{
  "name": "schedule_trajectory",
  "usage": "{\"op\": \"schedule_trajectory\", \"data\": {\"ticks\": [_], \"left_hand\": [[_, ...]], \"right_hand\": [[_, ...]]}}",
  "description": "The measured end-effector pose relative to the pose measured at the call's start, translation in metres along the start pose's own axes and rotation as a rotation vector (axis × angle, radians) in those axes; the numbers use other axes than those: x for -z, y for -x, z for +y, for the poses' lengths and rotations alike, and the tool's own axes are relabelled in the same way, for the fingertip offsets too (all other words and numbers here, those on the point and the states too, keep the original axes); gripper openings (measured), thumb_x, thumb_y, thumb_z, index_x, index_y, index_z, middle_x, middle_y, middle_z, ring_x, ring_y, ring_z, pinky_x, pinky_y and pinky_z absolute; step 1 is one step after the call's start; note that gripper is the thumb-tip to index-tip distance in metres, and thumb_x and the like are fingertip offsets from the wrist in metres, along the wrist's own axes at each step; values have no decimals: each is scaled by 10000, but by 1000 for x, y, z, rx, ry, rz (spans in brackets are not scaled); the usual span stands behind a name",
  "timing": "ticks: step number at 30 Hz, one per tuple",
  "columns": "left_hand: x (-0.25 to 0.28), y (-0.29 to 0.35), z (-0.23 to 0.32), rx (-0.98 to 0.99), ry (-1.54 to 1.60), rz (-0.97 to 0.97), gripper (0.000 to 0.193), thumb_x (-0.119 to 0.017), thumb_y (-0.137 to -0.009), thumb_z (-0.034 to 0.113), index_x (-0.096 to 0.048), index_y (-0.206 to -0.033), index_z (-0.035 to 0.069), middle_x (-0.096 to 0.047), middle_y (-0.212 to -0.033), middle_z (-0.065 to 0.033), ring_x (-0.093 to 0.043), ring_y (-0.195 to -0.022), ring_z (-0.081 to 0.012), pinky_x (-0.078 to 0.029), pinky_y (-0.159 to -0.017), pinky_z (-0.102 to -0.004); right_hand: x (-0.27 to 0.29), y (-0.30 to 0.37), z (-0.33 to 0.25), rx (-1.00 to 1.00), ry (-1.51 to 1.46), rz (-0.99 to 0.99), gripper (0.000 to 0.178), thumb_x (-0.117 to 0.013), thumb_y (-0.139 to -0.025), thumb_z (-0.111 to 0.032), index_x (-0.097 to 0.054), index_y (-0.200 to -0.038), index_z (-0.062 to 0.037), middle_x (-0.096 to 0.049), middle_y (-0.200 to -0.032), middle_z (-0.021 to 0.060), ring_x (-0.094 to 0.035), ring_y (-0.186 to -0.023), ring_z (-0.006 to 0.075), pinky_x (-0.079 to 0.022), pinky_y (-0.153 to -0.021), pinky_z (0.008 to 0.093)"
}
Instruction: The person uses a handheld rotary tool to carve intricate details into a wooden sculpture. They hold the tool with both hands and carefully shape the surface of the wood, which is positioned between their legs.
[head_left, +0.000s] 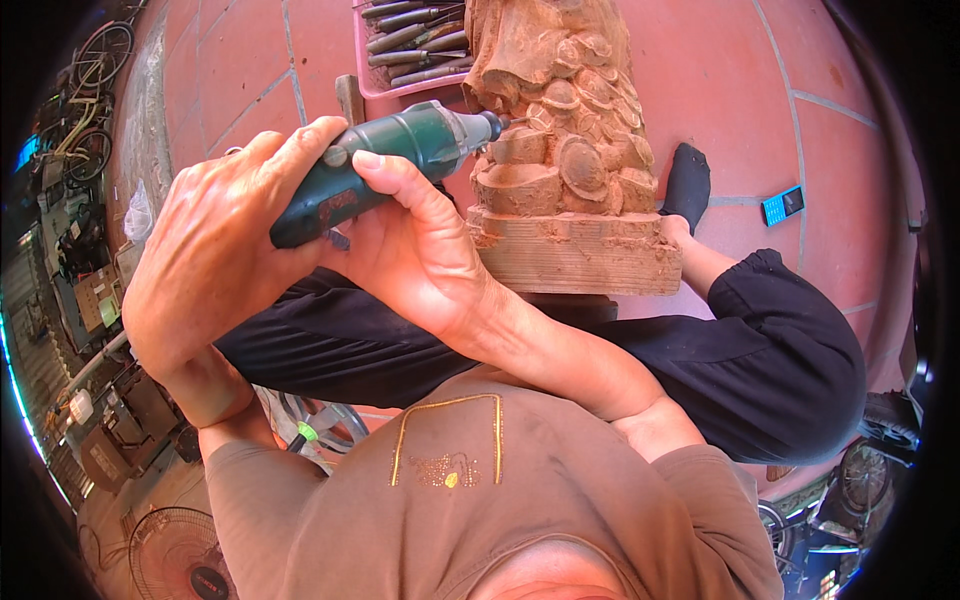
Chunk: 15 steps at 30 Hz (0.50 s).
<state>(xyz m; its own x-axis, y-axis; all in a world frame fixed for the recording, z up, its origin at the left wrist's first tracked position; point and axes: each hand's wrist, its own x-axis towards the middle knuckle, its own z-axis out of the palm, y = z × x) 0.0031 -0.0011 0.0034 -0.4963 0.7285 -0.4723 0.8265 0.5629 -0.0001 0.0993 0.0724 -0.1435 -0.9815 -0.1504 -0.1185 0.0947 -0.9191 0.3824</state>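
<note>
Green rotary tool (385, 175) at eleven o'clock, grasped by both hands. Points its nose toward two o'clock, with its tip just beside the ten-o'clock edge of a reddish-brown wood carving (560, 165); cannot tell whether touching. Wraps the left hand (215, 225) round the rear end from the tool's nine-o'clock side, fingers clenched on the casing. Turns the right hand (420, 225) palm-up beneath, with the thumb pressed along the casing and the other fingers mostly hidden behind it. Shows rounded, bowl-like shapes on the carving, at one o'clock, with its squared base toward six. Just before twelve, next to the carving, holds long-handled tools (400, 40) in a pink tray (420, 88). At two o'clock, rests a dark-socked foot (688, 180) on red floor tiles (745, 110); farther out, between two and three, lies a blue phone (782, 206).
</note>
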Motion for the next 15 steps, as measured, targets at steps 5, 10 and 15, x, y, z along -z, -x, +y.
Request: {"op": "schedule_trajectory", "data": {"ticks": [5, 10, 15], "left_hand": [[-2, 0, -2, -17, -12, 17, 795, -757, -671, 98, -519, -1429, 77, -660, -1070, -165, -648, -1020, -383, -502, -871, -456], [-3, -1, -2, -23, -14, 18, 787, -757, -671, 94, -525, -1423, 77, -659, -1049, -167, -650, -1003, -385, -507, -860, -455], [-2, 0, -3, -36, -7, 20, 780, -755, -673, 90, -529, -1419, 78, -660, -1053, -165, -651, -1002, -381, -510, -855, -453]], "right_hand": [[-1, 1, 0, 1, -3, 0, 262, -730, -925, -205, -614, -1151, -141, -667, -1118, -8, -636, -1080, 168, -498, -952, 430], [-2, 2, 1, 25, -9, 21, 260, -733, -923, -194, -617, -1150, -144, -666, -1116, -3, -633, -1067, 167, -510, -939, 434], [-2, 3, 2, 26, -16, 31, 251, -740, -919, -192, -625, -1137, -142, -661, -1107, 0, -628, -1043, 171, -515, -934, 435]]}}
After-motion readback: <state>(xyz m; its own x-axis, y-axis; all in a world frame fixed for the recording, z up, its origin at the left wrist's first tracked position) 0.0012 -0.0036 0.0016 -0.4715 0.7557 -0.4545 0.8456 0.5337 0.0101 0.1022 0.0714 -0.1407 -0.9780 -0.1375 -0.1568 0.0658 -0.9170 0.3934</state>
